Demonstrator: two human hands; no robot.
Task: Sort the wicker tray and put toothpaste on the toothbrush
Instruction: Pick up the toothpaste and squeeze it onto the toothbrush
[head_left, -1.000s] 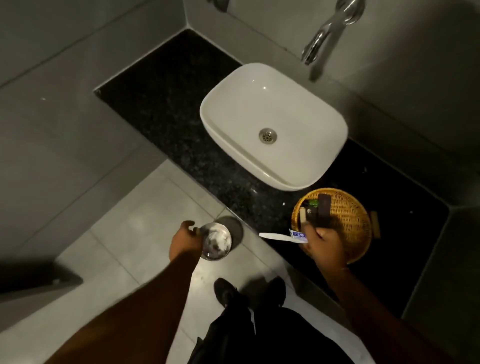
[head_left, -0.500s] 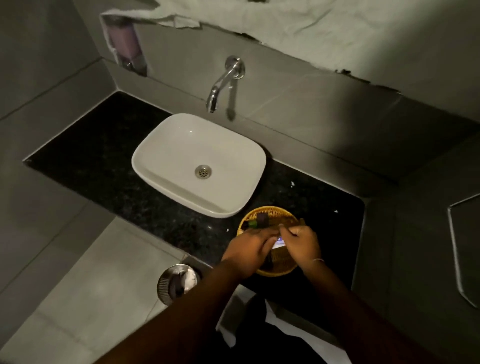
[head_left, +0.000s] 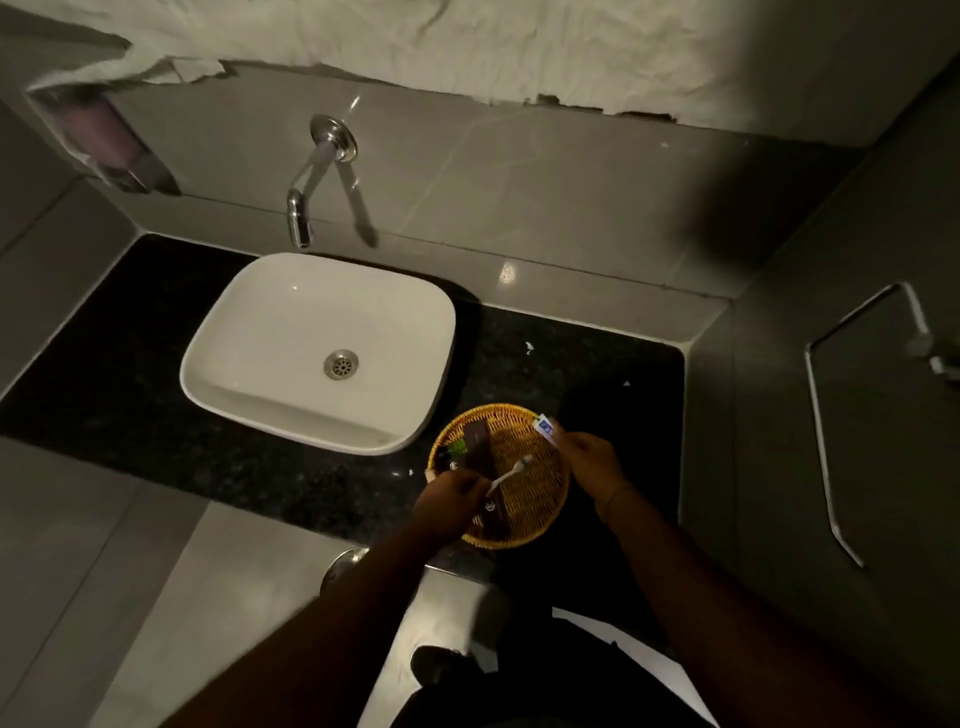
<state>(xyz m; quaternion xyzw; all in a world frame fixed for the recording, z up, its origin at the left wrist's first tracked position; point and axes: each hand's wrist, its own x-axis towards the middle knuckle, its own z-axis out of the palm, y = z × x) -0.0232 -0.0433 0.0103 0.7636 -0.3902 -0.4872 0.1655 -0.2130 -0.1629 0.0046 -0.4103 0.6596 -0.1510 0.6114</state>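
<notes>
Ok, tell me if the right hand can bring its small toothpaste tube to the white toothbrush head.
Probably yes. The right hand holds the small toothpaste tube over the round wicker tray, and the white toothbrush in the left hand points toward it, nothing between.

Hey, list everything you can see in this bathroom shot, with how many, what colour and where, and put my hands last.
sink: 1, white, on the counter, left of centre
drain: 1, metal, in the sink
tap: 1, chrome, on the wall above the sink
counter: 1, black speckled, below the wall
soap dispenser: 1, purplish, blurred, on the wall at upper left
wicker tray: 1, tan, on the counter right of the sink
dark packets: 2, brown, in the tray
small bottle: 1, green, at the tray's left edge
toothbrush: 1, white, over the tray
toothpaste tube: 1, white and blue, over the tray's far right rim
left hand: 1, holding the toothbrush
right hand: 1, holding the toothpaste tube
</notes>
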